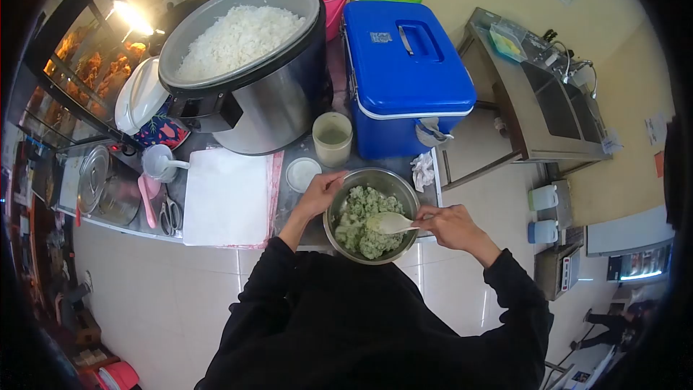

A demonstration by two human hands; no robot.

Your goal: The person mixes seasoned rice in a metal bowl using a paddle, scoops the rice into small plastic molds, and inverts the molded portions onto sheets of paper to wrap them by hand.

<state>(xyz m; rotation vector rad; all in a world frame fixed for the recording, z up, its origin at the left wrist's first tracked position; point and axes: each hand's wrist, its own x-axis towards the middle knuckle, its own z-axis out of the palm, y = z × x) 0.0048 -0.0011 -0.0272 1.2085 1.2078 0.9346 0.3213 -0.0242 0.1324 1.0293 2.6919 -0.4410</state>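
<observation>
We have a metal bowl [395, 189] at the near edge of the table [198, 142], holding green-flecked rice [355, 206]. A pale spoon [390, 223] lies with its head in the rice, its handle pointing right. Our right hand [453, 228] grips that handle, fingers curled around it; our left hand [316, 195] grips the bowl's rim on the far left side. Just left of the bowl we see a small white dish [303, 175], with a cup [332, 139] beyond it and crumpled tissue [423, 172] to the right. Farther left lie white sheets [225, 198] and scissors [170, 215]. On the far side stand an open rice cooker [271, 112], full of white rice [238, 40], and, right of it, a blue cooler box [411, 72].
</observation>
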